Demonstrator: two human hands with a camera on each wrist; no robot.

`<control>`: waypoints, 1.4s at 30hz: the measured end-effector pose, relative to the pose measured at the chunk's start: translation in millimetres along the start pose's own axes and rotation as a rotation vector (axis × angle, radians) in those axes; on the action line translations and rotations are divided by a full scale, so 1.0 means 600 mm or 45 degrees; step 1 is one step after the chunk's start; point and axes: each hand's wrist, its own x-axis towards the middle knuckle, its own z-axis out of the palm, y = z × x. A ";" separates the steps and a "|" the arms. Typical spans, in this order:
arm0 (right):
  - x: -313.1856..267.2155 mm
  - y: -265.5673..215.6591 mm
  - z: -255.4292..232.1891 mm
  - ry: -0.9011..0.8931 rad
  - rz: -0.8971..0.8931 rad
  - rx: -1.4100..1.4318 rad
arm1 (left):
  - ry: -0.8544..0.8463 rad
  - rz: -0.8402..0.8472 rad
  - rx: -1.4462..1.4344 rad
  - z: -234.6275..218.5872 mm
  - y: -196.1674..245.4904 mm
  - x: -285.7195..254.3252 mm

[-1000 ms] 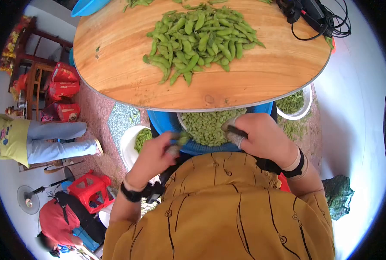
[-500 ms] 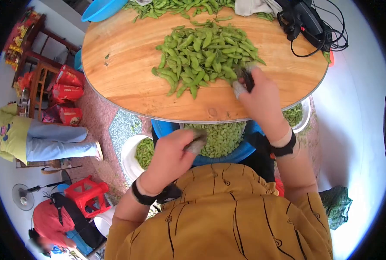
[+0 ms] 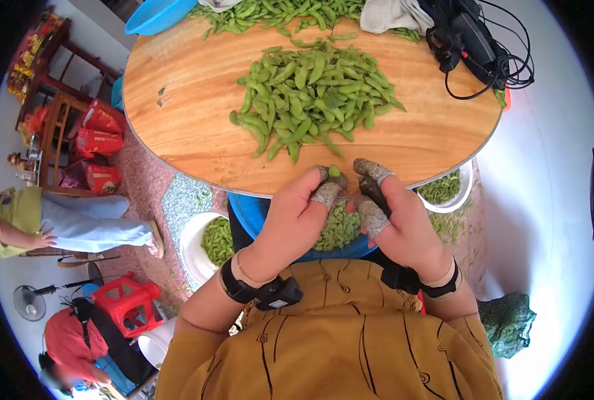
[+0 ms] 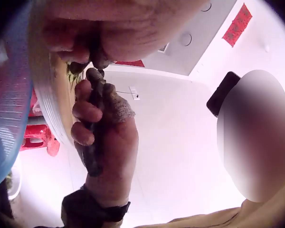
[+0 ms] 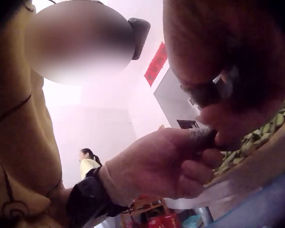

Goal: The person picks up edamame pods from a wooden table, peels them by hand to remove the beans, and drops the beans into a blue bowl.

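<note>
My left hand pinches a green edamame pod between thumb and forefinger, just over the table's near edge. Close on its right, my right hand holds a slim dark tool along its palm; the left wrist view shows the same dark tool under curled fingers. Grey speckled covers wrap the thumbs and some fingertips. Below the hands, shelled green beans fill a container set in a blue basin. A heap of edamame pods lies ahead on the round wooden table.
White tubs of green pods stand on the floor at left and right. More pods, a cloth, a blue bowl and a black device with cables occupy the table's far side. Two people are at left.
My right hand first went from the basin up to the pod heap, then came back to the near edge beside the left hand. The left hand rose toward it, now with a pod showing.
</note>
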 end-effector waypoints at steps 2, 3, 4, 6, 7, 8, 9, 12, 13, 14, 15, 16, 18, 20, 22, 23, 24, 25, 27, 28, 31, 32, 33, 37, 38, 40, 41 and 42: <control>-0.004 -0.014 -0.001 -0.068 -0.073 0.055 | -0.008 0.037 0.030 -0.002 -0.001 -0.005; -0.005 -0.018 -0.004 -0.066 -0.072 0.058 | -0.041 0.042 0.049 -0.003 -0.001 -0.008; -0.005 -0.021 -0.008 -0.157 -0.018 0.044 | -0.076 0.048 0.068 -0.004 -0.001 -0.010; -0.007 -0.023 -0.011 -0.239 0.042 0.034 | -0.096 0.127 0.113 -0.003 -0.012 -0.009; -0.007 -0.023 -0.011 -0.214 0.020 0.035 | -0.109 0.210 0.153 -0.002 -0.016 -0.008; -0.007 -0.023 -0.012 -0.189 0.000 0.038 | -0.116 0.207 0.155 -0.002 -0.015 -0.009; -0.009 -0.019 -0.012 -0.184 0.004 0.040 | -0.138 0.193 0.172 -0.002 -0.012 -0.011; -0.009 -0.011 -0.012 -0.211 -0.062 0.092 | -0.101 0.287 0.402 -0.002 -0.010 -0.015; -0.007 -0.012 -0.012 -0.252 0.030 0.189 | -0.039 0.394 0.615 -0.002 -0.010 -0.017; -0.006 -0.013 -0.014 -0.290 0.122 0.286 | -0.041 0.396 0.617 -0.002 -0.009 -0.020; -0.003 -0.014 -0.015 -0.288 0.123 0.287 | 0.024 0.541 0.889 -0.002 -0.009 -0.024; 0.001 -0.015 -0.017 -0.345 0.250 0.482 | 0.091 0.685 1.161 -0.002 -0.010 -0.027; 0.002 -0.017 -0.022 -0.401 0.383 0.683 | 0.029 0.586 0.976 -0.005 -0.009 -0.028; -0.001 -0.023 -0.027 -0.506 0.617 1.106 | -0.030 0.481 0.792 -0.016 -0.006 -0.029; -0.003 -0.024 -0.026 -0.523 0.658 1.153 | -0.404 -0.515 -0.734 -0.033 0.002 -0.031; -0.006 -0.023 -0.025 -0.533 0.696 1.196 | -0.404 -0.525 -0.733 -0.033 0.002 -0.028; -0.005 -0.017 -0.023 -0.531 0.702 1.203 | -0.404 -0.420 -0.477 -0.032 0.002 -0.025; -0.002 -0.006 -0.019 -0.519 0.627 1.011 | -0.405 -0.314 -0.223 -0.029 0.000 -0.025; -0.005 -0.003 -0.014 -0.507 0.563 0.827 | -0.292 0.007 0.253 -0.025 -0.014 -0.030; -0.007 -0.010 -0.014 -0.498 0.573 0.721 | -0.166 0.346 0.728 -0.023 -0.019 -0.031; -0.010 -0.018 -0.009 -0.454 0.521 0.546 | -0.090 0.769 1.319 -0.019 -0.014 -0.031; -0.010 -0.018 -0.008 -0.414 0.459 0.473 | -0.090 0.767 1.322 -0.016 -0.013 -0.032; -0.010 -0.015 -0.009 -0.415 0.458 0.476 | -0.037 0.760 1.323 -0.011 -0.013 -0.034; -0.016 0.001 0.000 -0.400 0.444 0.528 | -0.045 0.480 0.781 -0.008 -0.028 -0.037; -0.020 0.002 0.003 -0.358 0.459 0.571 | -0.047 0.478 0.780 -0.009 -0.024 -0.037; -0.027 0.005 0.002 -0.382 0.445 0.627 | -0.204 -0.474 -0.740 -0.016 -0.012 -0.037; -0.030 0.007 0.000 -0.406 0.429 0.683 | -0.203 -0.475 -0.742 -0.021 -0.013 -0.038; -0.029 0.007 -0.006 -0.407 0.430 0.684 | -0.303 -0.529 -0.705 -0.026 -0.014 -0.039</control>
